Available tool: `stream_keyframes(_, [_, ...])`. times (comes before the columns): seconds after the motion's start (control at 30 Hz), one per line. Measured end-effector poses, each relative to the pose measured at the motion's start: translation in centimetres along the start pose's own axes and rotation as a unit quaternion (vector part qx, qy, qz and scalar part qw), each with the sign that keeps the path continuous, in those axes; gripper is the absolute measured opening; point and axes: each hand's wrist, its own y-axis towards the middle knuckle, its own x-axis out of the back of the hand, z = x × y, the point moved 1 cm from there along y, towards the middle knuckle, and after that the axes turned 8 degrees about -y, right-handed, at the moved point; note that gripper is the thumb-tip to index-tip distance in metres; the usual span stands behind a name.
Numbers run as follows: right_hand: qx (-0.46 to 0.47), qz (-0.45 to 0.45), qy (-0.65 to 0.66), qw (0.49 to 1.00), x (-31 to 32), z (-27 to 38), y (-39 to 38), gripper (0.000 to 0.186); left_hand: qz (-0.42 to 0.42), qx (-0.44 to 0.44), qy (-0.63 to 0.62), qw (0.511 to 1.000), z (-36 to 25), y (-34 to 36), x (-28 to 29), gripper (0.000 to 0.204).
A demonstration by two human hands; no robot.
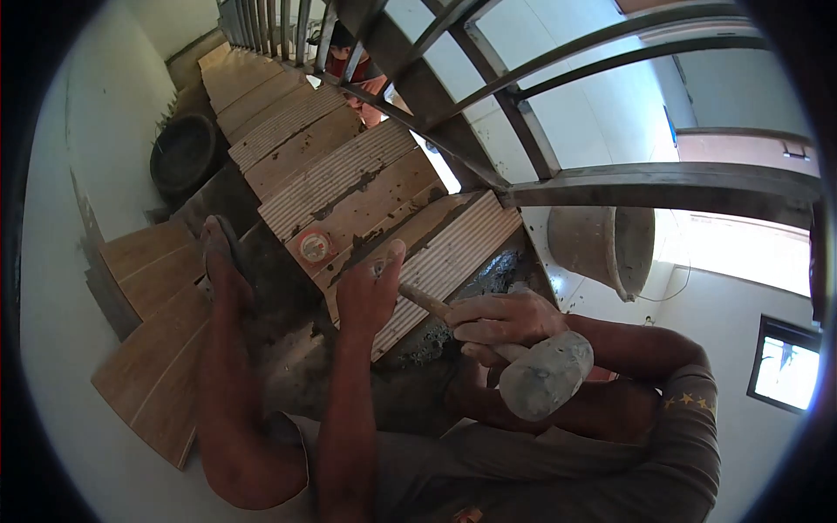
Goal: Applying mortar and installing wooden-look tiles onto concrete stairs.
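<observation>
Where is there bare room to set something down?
The lower-left tile between the wall and left leg looks bare; so, mostly, does the ribbed strip just beyond the orange disc. It's crowded around the left hand, right hand, mallet and mortar.

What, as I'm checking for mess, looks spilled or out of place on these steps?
Dark smears and crumbs are scattered over the tiled steps, looking like spilled mortar against the tan tile. A round orange-and-white item sits on one step, unlike anything nearby.

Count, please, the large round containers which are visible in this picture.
2: a black basin near the wall, upper left, and a grey bucket at right, below the railing in the picture. Others may be hidden.
</observation>
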Motion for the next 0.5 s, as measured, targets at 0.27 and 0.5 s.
stream_keyframes(0.27, [0.004, -0.001, -0.006, 1.000, 1.8, 0.1, 0.8, 0.020, -0.018, 0.023, -0.012, 1.000, 0.8, 0.5, 0.2, 0.086])
stream_keyframes(0.5, [-0.028, -0.005, -0.002, 1.000, 2.9, -0.5, 1.2, 0.020, -0.019, 0.039, 0.043, 0.998, 1.4, 1.8, -0.2, 0.094])
